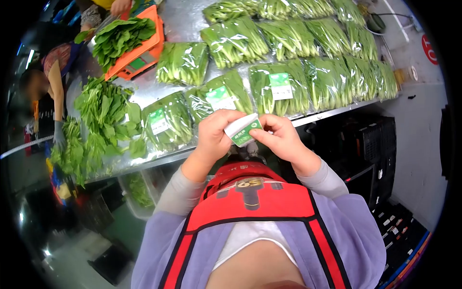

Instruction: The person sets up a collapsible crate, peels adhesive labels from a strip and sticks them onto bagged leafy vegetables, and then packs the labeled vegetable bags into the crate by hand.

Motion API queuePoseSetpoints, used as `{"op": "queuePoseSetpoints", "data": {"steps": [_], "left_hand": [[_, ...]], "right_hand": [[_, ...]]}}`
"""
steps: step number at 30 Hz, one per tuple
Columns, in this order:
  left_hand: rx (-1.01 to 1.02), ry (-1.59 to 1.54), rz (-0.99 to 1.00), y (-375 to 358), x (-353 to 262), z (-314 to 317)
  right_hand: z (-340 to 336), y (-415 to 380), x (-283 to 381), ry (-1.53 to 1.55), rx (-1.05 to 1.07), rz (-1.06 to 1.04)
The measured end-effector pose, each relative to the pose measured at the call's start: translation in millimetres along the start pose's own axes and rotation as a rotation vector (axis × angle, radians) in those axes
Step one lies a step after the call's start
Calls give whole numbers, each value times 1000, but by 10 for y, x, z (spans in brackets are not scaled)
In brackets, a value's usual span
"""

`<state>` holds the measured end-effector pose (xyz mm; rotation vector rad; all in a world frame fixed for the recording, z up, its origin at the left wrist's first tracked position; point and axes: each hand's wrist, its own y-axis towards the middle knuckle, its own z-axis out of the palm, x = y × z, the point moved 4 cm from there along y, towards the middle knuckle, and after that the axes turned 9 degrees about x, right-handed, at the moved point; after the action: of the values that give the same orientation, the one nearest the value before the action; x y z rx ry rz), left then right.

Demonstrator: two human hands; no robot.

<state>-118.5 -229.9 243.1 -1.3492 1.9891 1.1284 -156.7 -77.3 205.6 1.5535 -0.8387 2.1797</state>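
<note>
A small stack of green-and-white labels [246,136] is held in front of my red apron, at the table's front edge. My left hand [215,131] wraps round its left side. With thumb and finger, my right hand [280,138] pinches the right side of the labels. Just beyond my hands lie clear bags of leafy greens. One bag [301,91] bears a green-and-white label [280,86], and the bag [243,91] left of it has a label [220,99] too. Further left, another labelled bag [175,113] rests near the edge.
More bagged greens [236,41] lie in rows across the metal table [180,21]. At left are loose greens [103,108] and an orange scale [155,41] loaded with leaves. Another person's gloved hand [58,135] touches the loose greens. Black crates [380,142] stand at right below the table.
</note>
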Motion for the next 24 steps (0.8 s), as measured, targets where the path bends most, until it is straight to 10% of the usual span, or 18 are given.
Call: {"op": "queuePoseSetpoints", "data": {"steps": [8,18,24], "left_hand": [[-168,-133,-67,-208,229,-361],[-217,159,-49,-523,477,-920],[-82,232,-152,-770,721,-989]], "right_hand": [[373,221,513,-496,-204,-389],[908,896,666,-450,310,-492],[548,1527,699,-20,-258,-348]]}}
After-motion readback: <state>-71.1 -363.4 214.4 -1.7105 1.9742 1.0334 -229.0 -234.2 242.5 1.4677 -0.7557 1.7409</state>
